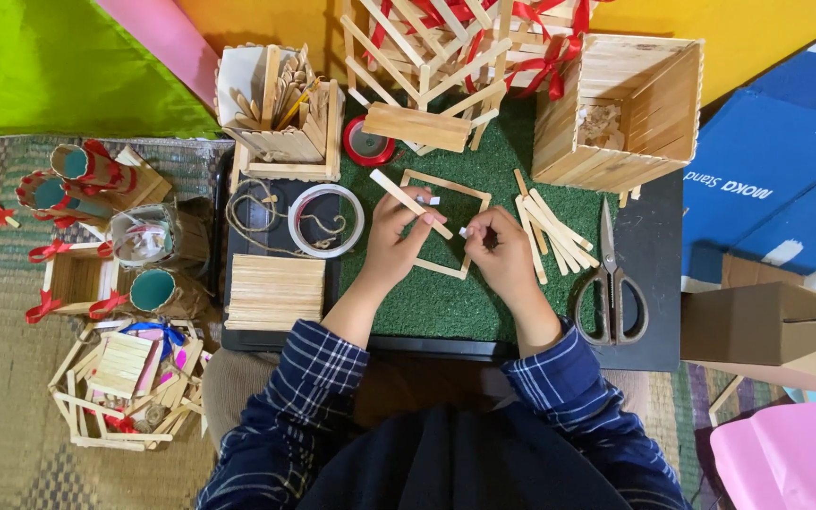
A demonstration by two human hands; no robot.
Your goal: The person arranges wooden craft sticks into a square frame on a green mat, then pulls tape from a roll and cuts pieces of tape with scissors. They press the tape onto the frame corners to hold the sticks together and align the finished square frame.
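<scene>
Left hand [391, 247] pinches one flat wooden stick [410, 203], held slantwise, its far end pointing up and away to the hand's left. Right hand [501, 253] is curled narrow, fingertips [473, 229] nipping a small white scrap [464, 231]; what the scrap is, I cannot tell. Both hands rest over a square stick frame [443, 223] lying on the green turf mat [446, 302]. Just right of the right hand: a loose pile of sticks [550, 231], then scissors [609, 283]. Left of the left hand: a tape roll [326, 220] and a stack of joined sticks [275, 291].
</scene>
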